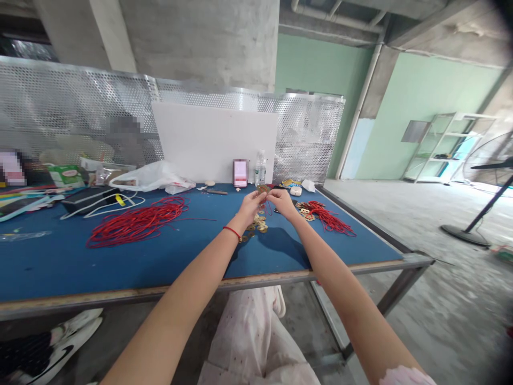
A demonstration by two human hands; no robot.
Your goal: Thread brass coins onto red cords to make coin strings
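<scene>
your left hand [251, 207] and right hand [280, 202] close together, pinching thin brass coin [263, 189] on soft red cord [266, 207]; light, hold by rim.

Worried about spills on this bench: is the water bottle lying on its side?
No, the plastic water bottle stands upright on the blue tabletop, beside the phone.

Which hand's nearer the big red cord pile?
Left. The left hand is raised to the right of the red cord pile, with a gap between them. The right hand is farther right, on the left hand's far side.
</scene>
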